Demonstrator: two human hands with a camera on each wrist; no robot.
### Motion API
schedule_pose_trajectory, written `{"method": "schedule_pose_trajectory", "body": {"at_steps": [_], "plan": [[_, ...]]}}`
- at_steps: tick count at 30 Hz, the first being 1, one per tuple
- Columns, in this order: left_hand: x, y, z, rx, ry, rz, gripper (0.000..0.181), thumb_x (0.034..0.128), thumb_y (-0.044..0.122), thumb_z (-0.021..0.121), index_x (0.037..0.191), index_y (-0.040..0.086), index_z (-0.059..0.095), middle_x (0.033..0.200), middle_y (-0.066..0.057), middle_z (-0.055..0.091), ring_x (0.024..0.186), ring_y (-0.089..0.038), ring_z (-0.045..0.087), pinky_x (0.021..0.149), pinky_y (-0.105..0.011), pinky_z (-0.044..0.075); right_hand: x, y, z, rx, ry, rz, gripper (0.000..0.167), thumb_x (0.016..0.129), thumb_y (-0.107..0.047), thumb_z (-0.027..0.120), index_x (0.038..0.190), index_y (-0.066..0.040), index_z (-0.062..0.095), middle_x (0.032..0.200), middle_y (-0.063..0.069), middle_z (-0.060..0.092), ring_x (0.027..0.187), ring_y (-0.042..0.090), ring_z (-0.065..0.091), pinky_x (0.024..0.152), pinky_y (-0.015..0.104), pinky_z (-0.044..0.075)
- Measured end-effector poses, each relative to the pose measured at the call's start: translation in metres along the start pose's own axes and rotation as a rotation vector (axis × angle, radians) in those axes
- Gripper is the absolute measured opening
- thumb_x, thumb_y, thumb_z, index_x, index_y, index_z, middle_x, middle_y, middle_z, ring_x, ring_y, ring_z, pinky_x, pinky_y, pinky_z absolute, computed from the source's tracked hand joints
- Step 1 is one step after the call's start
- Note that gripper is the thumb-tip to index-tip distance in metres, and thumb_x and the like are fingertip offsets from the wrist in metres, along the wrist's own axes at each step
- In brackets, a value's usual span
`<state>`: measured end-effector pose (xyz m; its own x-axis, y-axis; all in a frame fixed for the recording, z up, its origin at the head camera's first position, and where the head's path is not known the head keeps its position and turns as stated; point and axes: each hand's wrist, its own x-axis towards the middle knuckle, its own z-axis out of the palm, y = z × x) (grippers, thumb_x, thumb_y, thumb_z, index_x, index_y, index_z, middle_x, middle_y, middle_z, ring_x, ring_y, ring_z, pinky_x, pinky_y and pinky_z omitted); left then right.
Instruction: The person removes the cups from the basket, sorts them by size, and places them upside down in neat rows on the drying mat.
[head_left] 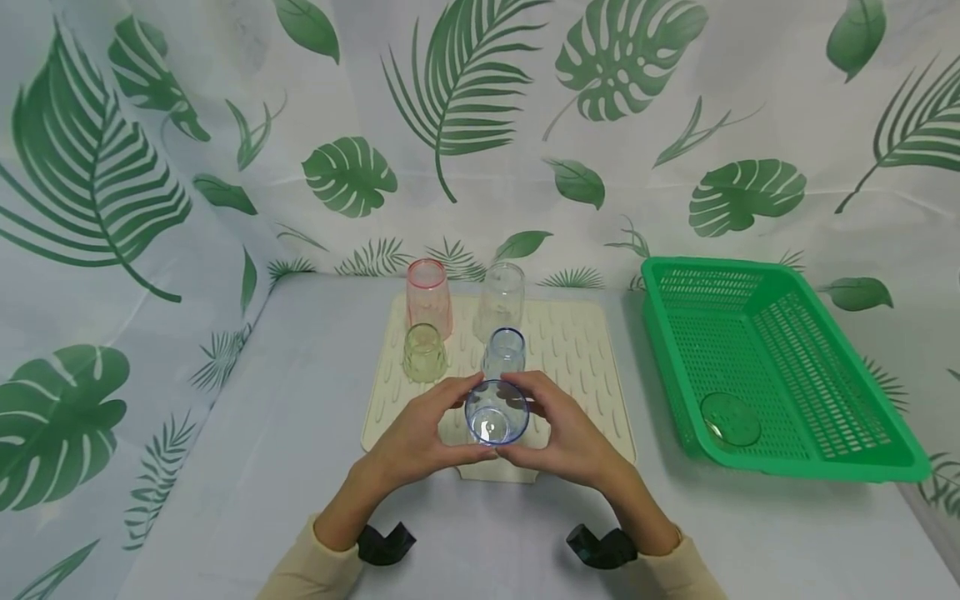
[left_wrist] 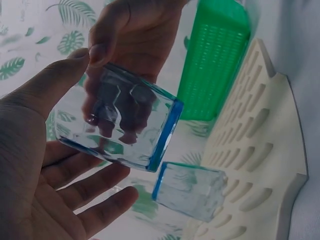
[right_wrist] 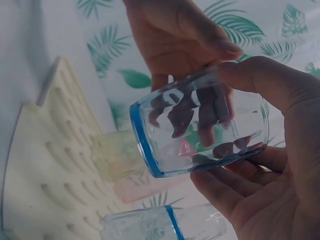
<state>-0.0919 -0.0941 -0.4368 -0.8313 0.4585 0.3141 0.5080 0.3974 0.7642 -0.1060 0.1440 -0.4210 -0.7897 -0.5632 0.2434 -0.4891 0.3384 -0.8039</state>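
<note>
A clear drinking glass with a blue rim (head_left: 495,404) is held between both hands above the front part of a cream draining mat (head_left: 570,350). My left hand (head_left: 420,433) grips its left side between thumb and fingers. From the other side, my right hand (head_left: 566,429) does the same, and the two thumbs nearly meet at the near side. Both wrist views show the blue rim (left_wrist: 166,135) turned toward the mat. Just behind it, a second blue-rimmed glass (head_left: 506,354) stands mouth up on the mat.
On the mat also stand a short yellow-green glass (head_left: 425,357), a tall pink-rimmed glass (head_left: 429,304) and a tall clear glass (head_left: 502,300). To the right is a green basket (head_left: 667,367) with a round transparent item (head_left: 731,419) inside. Leaf-print cloth (head_left: 465,108) hangs behind.
</note>
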Motion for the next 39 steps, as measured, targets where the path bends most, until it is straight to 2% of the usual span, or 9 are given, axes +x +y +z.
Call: {"method": "schedule_pose_trajectory", "body": {"at_steps": [3, 10, 17, 25, 29, 33, 39], "plan": [[0.000, -0.001, 0.000, -0.012, 0.006, 0.020, 0.088, 0.0769, 0.033, 0.088, 0.150, 0.009, 0.045, 0.138, -0.004, 0.059, 0.121, -0.018, 0.062, 0.099, -0.038, 0.057, 0.000, 0.001, 0.001, 0.016, -0.013, -0.017, 0.081, 0.076, -0.013, 0.087, 0.145, -0.011, 0.045, 0.134, 0.009, 0.057, 0.121, 0.024, 0.060, 0.104, 0.046, 0.053], [0.001, -0.003, 0.001, 0.005, 0.014, 0.038, 0.089, 0.0741, 0.034, 0.090, 0.147, 0.007, 0.047, 0.136, -0.002, 0.060, 0.117, -0.016, 0.062, 0.095, -0.034, 0.059, 0.000, 0.003, 0.003, 0.043, -0.024, -0.030, 0.081, 0.077, -0.014, 0.087, 0.145, -0.006, 0.045, 0.134, 0.008, 0.056, 0.121, 0.028, 0.060, 0.103, 0.047, 0.054], [0.001, -0.003, 0.001, 0.028, 0.013, 0.027, 0.087, 0.0735, 0.037, 0.090, 0.145, 0.011, 0.049, 0.131, 0.000, 0.062, 0.114, -0.015, 0.062, 0.091, -0.030, 0.059, 0.000, 0.005, 0.006, 0.048, -0.034, -0.030, 0.084, 0.077, -0.014, 0.087, 0.148, -0.011, 0.043, 0.136, 0.007, 0.055, 0.124, 0.026, 0.059, 0.104, 0.045, 0.053], [0.001, -0.004, -0.001, -0.018, 0.044, 0.051, 0.079, 0.0728, 0.032, 0.091, 0.139, 0.014, 0.053, 0.129, -0.001, 0.061, 0.111, -0.016, 0.062, 0.088, -0.028, 0.059, 0.000, 0.007, 0.009, 0.120, -0.053, -0.010, 0.093, 0.078, -0.013, 0.086, 0.154, -0.014, 0.034, 0.144, 0.008, 0.052, 0.132, 0.028, 0.055, 0.108, 0.047, 0.049], [0.000, -0.004, -0.002, -0.038, 0.057, 0.049, 0.077, 0.0740, 0.031, 0.090, 0.139, 0.014, 0.054, 0.129, -0.002, 0.061, 0.112, -0.016, 0.061, 0.088, -0.029, 0.060, 0.002, 0.014, 0.017, 0.178, -0.078, 0.032, 0.087, 0.080, -0.015, 0.085, 0.153, -0.016, 0.037, 0.144, 0.007, 0.054, 0.130, 0.026, 0.056, 0.110, 0.048, 0.048], [-0.001, -0.004, -0.002, -0.052, 0.062, 0.041, 0.076, 0.0743, 0.030, 0.090, 0.139, 0.014, 0.054, 0.129, -0.001, 0.061, 0.114, -0.016, 0.061, 0.089, -0.031, 0.060, 0.005, 0.025, 0.026, 0.238, -0.118, 0.049, 0.081, 0.081, -0.016, 0.085, 0.150, -0.019, 0.041, 0.143, 0.004, 0.056, 0.130, 0.023, 0.057, 0.111, 0.044, 0.048], [-0.001, -0.002, -0.002, -0.047, 0.062, 0.030, 0.078, 0.0729, 0.026, 0.091, 0.140, 0.013, 0.053, 0.130, -0.005, 0.061, 0.117, -0.015, 0.061, 0.092, -0.033, 0.060, 0.006, 0.039, 0.036, 0.297, -0.161, 0.057, 0.071, 0.083, -0.012, 0.082, 0.145, -0.016, 0.047, 0.141, 0.005, 0.057, 0.129, 0.025, 0.057, 0.112, 0.043, 0.048]]}}
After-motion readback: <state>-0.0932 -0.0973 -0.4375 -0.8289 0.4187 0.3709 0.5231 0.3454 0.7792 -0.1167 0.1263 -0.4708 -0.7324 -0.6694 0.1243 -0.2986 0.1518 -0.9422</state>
